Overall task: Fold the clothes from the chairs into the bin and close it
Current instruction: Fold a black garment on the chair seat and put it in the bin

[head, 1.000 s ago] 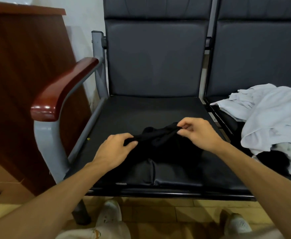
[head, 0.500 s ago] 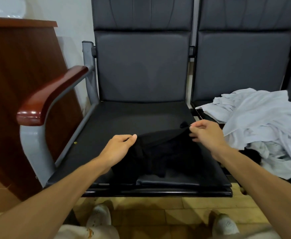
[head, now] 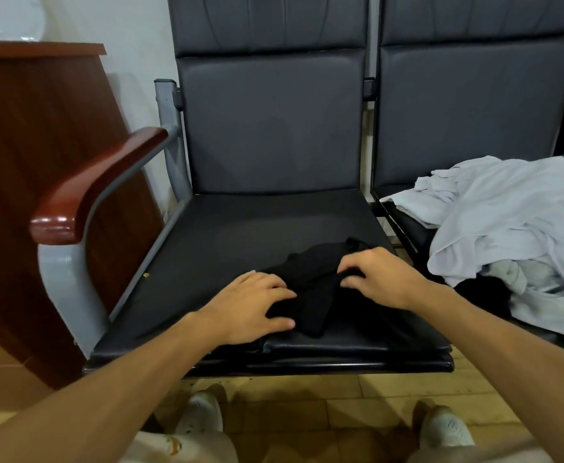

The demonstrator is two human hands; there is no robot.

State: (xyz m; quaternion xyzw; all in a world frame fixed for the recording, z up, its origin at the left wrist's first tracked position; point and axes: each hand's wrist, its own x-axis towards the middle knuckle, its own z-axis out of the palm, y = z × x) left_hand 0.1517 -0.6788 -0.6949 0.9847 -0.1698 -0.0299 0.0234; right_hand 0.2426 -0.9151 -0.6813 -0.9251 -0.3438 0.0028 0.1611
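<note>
A small black garment [head: 310, 272] lies crumpled on the front part of the left black chair seat [head: 257, 225]. My left hand [head: 250, 305] lies on the garment's left edge with its fingers spread and fairly straight, pressing the cloth down. My right hand [head: 380, 279] sits on the garment's right side, fingers curled down into a fold of the cloth. A pile of white clothes [head: 507, 222] with a dark piece beneath it covers the neighbouring seat on the right. No bin is in view.
A red-brown wooden armrest [head: 100, 182] on a grey metal frame borders the seat on the left, with a dark wooden cabinet [head: 39, 162] beyond it. My white shoes [head: 203, 416] stand on the tiled floor under the seat's front edge.
Both hands have come down from holding the garment stretched between them. The cloth now lies bunched on the seat, with my left hand flattened on it and my right hand closer in.
</note>
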